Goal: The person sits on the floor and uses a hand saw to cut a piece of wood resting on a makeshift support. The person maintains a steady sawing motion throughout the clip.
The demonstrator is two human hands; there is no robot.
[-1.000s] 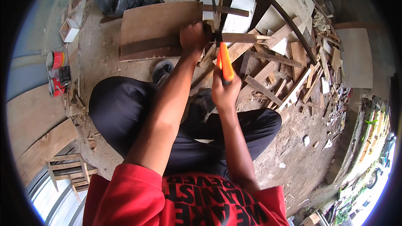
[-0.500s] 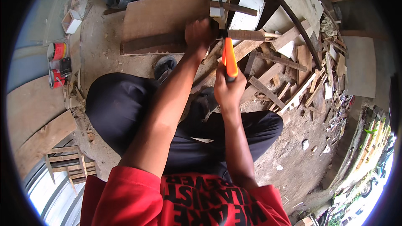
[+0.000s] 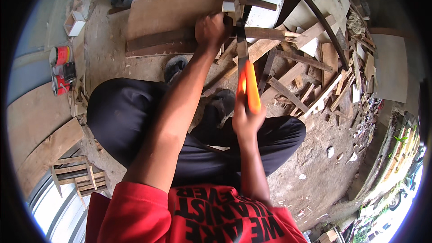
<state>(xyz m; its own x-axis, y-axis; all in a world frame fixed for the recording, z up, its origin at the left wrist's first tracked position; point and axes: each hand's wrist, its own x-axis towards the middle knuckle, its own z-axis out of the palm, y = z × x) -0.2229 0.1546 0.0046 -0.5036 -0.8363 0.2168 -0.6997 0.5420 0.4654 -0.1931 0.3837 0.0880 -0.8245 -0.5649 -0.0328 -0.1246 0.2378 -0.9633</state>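
Your right hand [image 3: 249, 120] grips the saw [image 3: 243, 51] by its orange handle [image 3: 253, 92]; your left hand [image 3: 211, 30] is clenched on the wooden strip [image 3: 265, 33]. Saw's probably light, blade [image 3: 240, 27] thin and springy: hold by the handle. Strip looks stiff; pin it close beside the blade. Saw is upper centre of frame, long axis near-vertical, tip toward the top edge, crossing the strip, which runs left-right. Brown board [image 3: 173, 11], upper left.

Large black lettering [image 3: 229, 219] stands across the red shirt [image 3: 135, 213].
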